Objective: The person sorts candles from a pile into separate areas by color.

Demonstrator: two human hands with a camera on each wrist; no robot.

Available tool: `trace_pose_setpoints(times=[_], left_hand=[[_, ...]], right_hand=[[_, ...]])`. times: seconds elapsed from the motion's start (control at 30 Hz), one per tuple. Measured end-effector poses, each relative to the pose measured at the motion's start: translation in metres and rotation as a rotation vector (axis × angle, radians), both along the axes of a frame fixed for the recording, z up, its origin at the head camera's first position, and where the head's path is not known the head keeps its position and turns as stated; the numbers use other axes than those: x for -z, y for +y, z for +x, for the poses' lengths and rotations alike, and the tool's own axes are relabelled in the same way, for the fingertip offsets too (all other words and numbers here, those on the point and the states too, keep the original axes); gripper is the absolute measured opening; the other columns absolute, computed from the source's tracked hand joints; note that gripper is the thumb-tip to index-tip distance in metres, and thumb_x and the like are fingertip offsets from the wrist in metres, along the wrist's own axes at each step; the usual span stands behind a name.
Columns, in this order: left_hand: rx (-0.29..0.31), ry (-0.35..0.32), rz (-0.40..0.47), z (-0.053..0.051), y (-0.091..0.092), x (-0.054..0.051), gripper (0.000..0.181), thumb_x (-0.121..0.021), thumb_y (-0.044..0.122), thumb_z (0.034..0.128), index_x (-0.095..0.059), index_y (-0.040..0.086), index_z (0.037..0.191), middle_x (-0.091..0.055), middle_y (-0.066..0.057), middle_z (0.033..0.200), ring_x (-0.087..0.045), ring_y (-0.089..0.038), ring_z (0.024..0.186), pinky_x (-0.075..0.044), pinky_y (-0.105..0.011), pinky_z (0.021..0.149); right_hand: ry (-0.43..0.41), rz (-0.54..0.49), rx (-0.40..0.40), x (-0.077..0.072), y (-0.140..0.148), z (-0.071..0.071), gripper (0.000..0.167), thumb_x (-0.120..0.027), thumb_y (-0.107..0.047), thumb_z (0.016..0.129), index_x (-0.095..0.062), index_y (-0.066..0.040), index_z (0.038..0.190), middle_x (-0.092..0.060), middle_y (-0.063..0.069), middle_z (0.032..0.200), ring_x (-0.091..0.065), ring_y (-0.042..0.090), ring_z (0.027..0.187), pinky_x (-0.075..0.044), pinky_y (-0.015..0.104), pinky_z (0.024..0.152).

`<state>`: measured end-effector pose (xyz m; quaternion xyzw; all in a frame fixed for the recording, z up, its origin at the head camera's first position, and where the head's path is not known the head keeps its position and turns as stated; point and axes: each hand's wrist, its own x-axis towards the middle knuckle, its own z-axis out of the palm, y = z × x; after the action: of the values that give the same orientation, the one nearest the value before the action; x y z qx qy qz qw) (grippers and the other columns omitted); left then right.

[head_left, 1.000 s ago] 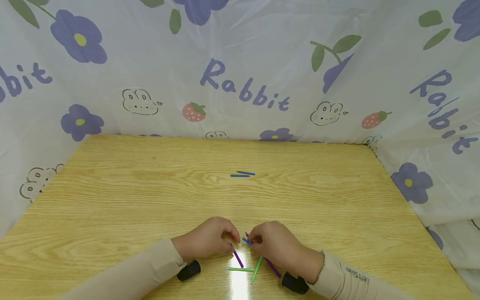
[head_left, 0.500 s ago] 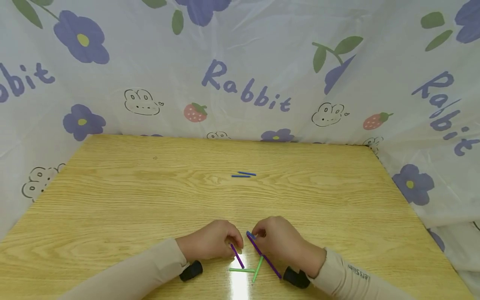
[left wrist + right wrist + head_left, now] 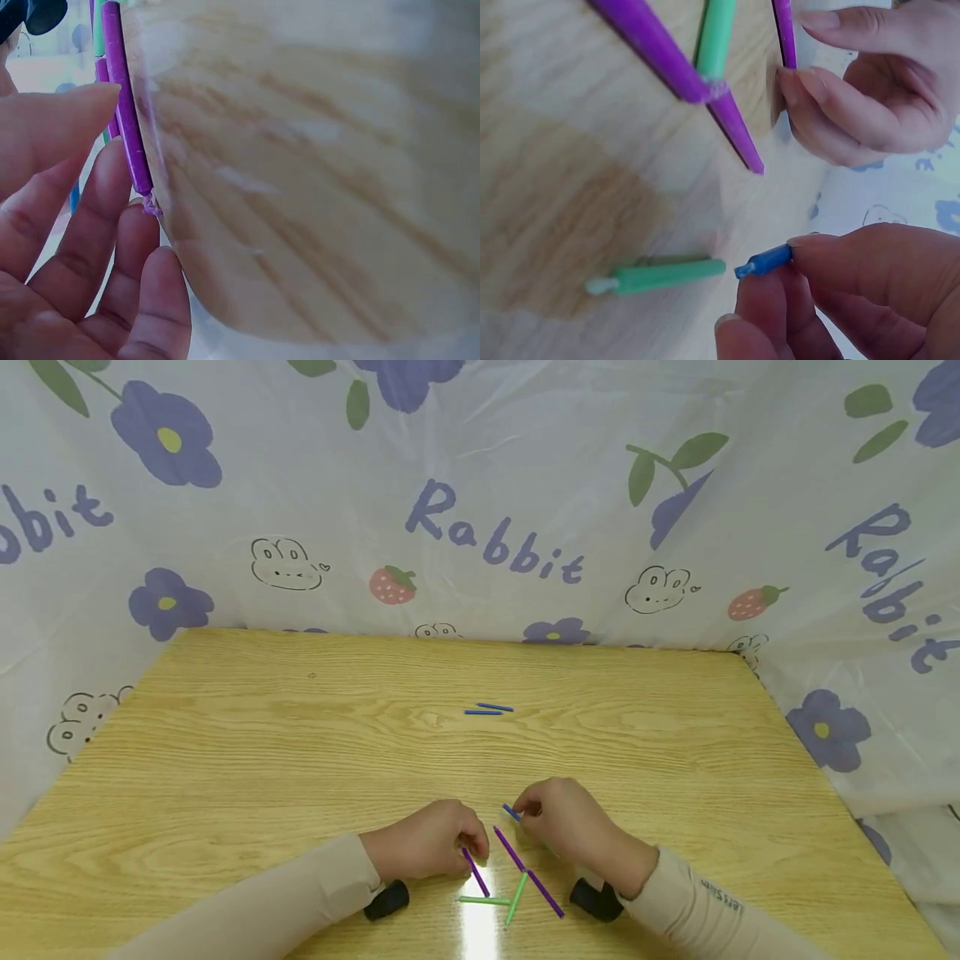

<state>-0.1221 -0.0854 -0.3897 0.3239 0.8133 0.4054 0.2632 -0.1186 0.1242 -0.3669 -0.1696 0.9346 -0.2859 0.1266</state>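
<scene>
My right hand (image 3: pixel 567 822) pinches a small blue candle (image 3: pixel 769 260) between thumb and fingers, its wick end sticking out. A green candle (image 3: pixel 671 276) lies near those fingertips in the right wrist view, mostly hidden under the hand in the head view. My left hand (image 3: pixel 435 842) rests at the far end of a purple candle (image 3: pixel 476 872); its thumb and fingers stand apart, fingertips touching the candle. Between the hands, an upper purple candle (image 3: pixel 509 849) and a lower purple candle (image 3: pixel 545 893) lie end to end. A slanted green candle (image 3: pixel 517 897) meets their joint; a level green candle (image 3: pixel 483 901) reaches it.
Two more blue candles (image 3: pixel 483 712) lie side by side farther back on the wooden table (image 3: pixel 300 735). A white patterned cloth (image 3: pixel 480 468) hangs behind and along the sides. Black wrist devices sit under both wrists.
My right hand has moved away from me and slightly right with the blue candle, leaving the far end of the upper purple candle. The left hand has hardly moved.
</scene>
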Motion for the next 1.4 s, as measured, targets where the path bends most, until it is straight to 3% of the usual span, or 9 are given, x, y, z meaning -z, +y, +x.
trace_pose_setpoints(times=[0.2, 0.43, 0.73, 1.1, 1.2, 1.27, 1.33, 1.4], left_hand=[[0.027, 0.039, -0.007, 0.000, 0.000, -0.002, 0.023, -0.069, -0.015, 0.0723, -0.070, 0.006, 0.082, -0.064, 0.005, 0.082, -0.058, -0.002, 0.080, -0.049, -0.019, 0.073], [0.055, 0.105, -0.012, -0.001, 0.002, 0.001, 0.025, -0.069, -0.016, 0.0694, -0.070, 0.007, 0.081, -0.063, 0.006, 0.080, -0.056, 0.000, 0.076, -0.049, -0.018, 0.069], [0.069, 0.147, -0.038, -0.002, 0.003, 0.001, 0.024, -0.068, -0.014, 0.0680, -0.071, 0.008, 0.078, -0.062, 0.007, 0.077, -0.053, 0.000, 0.072, -0.047, -0.017, 0.067], [0.086, 0.197, -0.060, -0.003, 0.004, 0.002, 0.023, -0.067, -0.012, 0.0682, -0.071, 0.009, 0.076, -0.060, 0.008, 0.076, -0.051, 0.001, 0.071, -0.046, -0.017, 0.068], [0.088, 0.216, -0.079, -0.003, 0.004, 0.002, 0.022, -0.068, -0.011, 0.0685, -0.071, 0.010, 0.075, -0.059, 0.010, 0.075, -0.050, 0.002, 0.070, -0.047, -0.029, 0.090], [0.090, 0.222, -0.089, -0.003, 0.004, 0.001, 0.022, -0.069, -0.010, 0.0687, -0.071, 0.011, 0.075, -0.059, 0.011, 0.075, -0.050, 0.002, 0.070, -0.040, -0.040, 0.103], [0.092, 0.221, -0.097, -0.002, 0.004, 0.000, 0.022, -0.069, -0.009, 0.0695, -0.071, 0.012, 0.075, -0.059, 0.011, 0.075, -0.050, 0.003, 0.070, -0.029, -0.051, 0.110], [0.096, 0.219, -0.101, -0.002, 0.005, -0.001, 0.022, -0.070, -0.009, 0.0699, -0.071, 0.012, 0.075, -0.059, 0.011, 0.074, -0.050, 0.003, 0.070, -0.027, -0.053, 0.111]], right_hand=[[0.035, -0.022, 0.013, 0.001, 0.001, -0.007, 0.013, -0.065, 0.002, 0.082, -0.074, -0.004, 0.090, -0.068, 0.001, 0.079, -0.053, 0.009, 0.067, -0.046, 0.024, 0.059], [0.013, -0.069, 0.019, 0.003, 0.003, -0.018, 0.016, -0.061, 0.002, 0.085, -0.075, -0.005, 0.091, -0.067, -0.001, 0.080, -0.049, 0.009, 0.061, -0.042, 0.023, 0.057], [0.020, -0.056, -0.010, 0.010, 0.002, -0.039, 0.016, -0.062, -0.002, 0.088, -0.074, -0.007, 0.096, -0.068, -0.002, 0.084, -0.054, 0.008, 0.071, -0.047, 0.025, 0.064], [0.000, -0.056, 0.019, 0.018, 0.002, -0.058, 0.014, -0.063, -0.004, 0.090, -0.074, -0.008, 0.097, -0.067, -0.002, 0.087, -0.054, 0.009, 0.075, -0.047, 0.026, 0.068], [-0.021, -0.078, 0.031, 0.019, 0.003, -0.064, 0.015, -0.062, -0.005, 0.091, -0.074, -0.008, 0.099, -0.067, 0.000, 0.090, -0.055, 0.011, 0.078, -0.048, 0.027, 0.070], [-0.032, -0.087, 0.040, 0.019, 0.003, -0.068, 0.015, -0.062, -0.005, 0.091, -0.074, -0.008, 0.101, -0.067, 0.000, 0.092, -0.056, 0.012, 0.081, -0.048, 0.029, 0.072], [-0.038, -0.093, 0.046, 0.018, 0.003, -0.071, 0.016, -0.061, -0.006, 0.092, -0.073, -0.008, 0.102, -0.067, 0.001, 0.095, -0.057, 0.013, 0.083, -0.049, 0.030, 0.074], [-0.042, -0.098, 0.053, 0.018, 0.003, -0.075, 0.016, -0.060, -0.006, 0.092, -0.073, -0.008, 0.102, -0.068, 0.002, 0.097, -0.057, 0.014, 0.085, -0.049, 0.031, 0.076]])
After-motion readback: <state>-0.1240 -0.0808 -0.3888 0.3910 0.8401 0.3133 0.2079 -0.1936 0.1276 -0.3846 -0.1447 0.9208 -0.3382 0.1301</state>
